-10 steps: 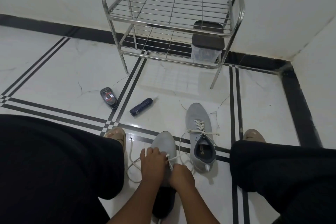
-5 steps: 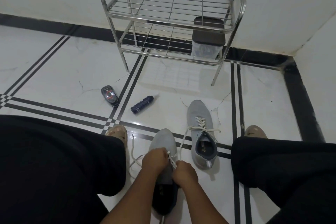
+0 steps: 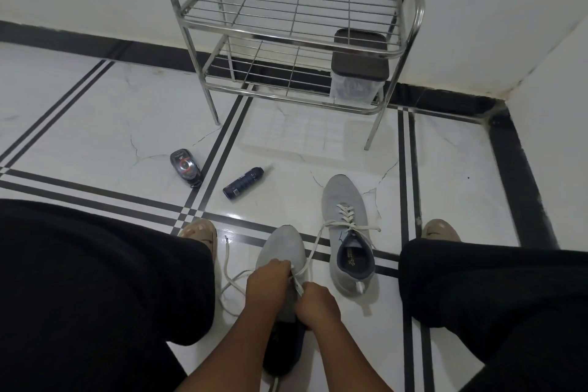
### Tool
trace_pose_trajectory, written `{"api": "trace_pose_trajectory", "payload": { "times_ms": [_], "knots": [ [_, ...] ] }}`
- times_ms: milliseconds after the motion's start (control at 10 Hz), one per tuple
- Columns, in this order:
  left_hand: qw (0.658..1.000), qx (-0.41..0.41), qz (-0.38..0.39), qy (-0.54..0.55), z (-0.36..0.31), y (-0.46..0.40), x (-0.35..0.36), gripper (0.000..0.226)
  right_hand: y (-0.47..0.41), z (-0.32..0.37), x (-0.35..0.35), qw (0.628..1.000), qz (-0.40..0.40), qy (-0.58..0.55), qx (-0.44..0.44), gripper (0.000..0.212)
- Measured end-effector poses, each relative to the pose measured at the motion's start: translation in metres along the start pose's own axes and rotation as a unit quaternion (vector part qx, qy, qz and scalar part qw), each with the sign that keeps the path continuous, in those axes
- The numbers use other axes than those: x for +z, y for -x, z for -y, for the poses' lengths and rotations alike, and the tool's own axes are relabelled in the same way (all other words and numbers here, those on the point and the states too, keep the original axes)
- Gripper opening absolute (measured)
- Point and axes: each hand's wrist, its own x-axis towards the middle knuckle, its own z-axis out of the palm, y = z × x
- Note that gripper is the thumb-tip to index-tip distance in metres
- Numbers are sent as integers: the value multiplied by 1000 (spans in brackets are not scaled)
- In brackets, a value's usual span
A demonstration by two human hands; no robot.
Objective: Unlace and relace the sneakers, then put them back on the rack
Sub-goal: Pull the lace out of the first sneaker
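Two grey sneakers lie on the white tiled floor between my knees. The near sneaker (image 3: 281, 248) points away from me; both hands cover its eyelet area. My left hand (image 3: 267, 285) pinches its white lace (image 3: 227, 267), which trails in loops to the left. My right hand (image 3: 316, 304) grips the other lace end, whose tip sticks up by my fingers. The second sneaker (image 3: 345, 232) lies to the right, laced, with loose ends spread across it. The steel rack (image 3: 296, 25) stands against the far wall.
A dark-lidded clear box (image 3: 358, 79) sits on the rack's lower shelf at the right. A dark spray can (image 3: 243, 183) and a small black oval tin (image 3: 186, 167) lie on the floor left of the sneakers. My sandalled feet (image 3: 199, 232) flank the shoes.
My hands have shifted slightly along the near sneaker's lacing, and the lace loops at the left have moved. The camera view has tilted a little; the second sneaker stays put.
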Motion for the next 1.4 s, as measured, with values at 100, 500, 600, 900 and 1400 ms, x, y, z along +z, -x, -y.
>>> {"api": "trace_pose_trajectory", "payload": {
  "times_ms": [100, 500, 600, 900, 1400],
  "knots": [
    [997, -38, -2, 64, 0, 1, 10, 15, 2, -2, 1, 1000, 0, -11, -2, 27],
    [965, -142, 51, 215, 12, -24, -33, 15, 0, -3, -3, 1000, 6, -16, 1, 26],
    [991, -79, 92, 50, -3, -6, -9, 22, 1, -3, -2, 1000, 5, -18, 0, 28],
    [626, -464, -174, 602, 22, -7, -23, 35, -4, -3, -7, 999, 30, -29, 21, 27],
    [947, -250, 6, 202, 5, 23, -13, 23, -34, 23, -2, 981, -72, 86, -161, 23]
  ]
}}
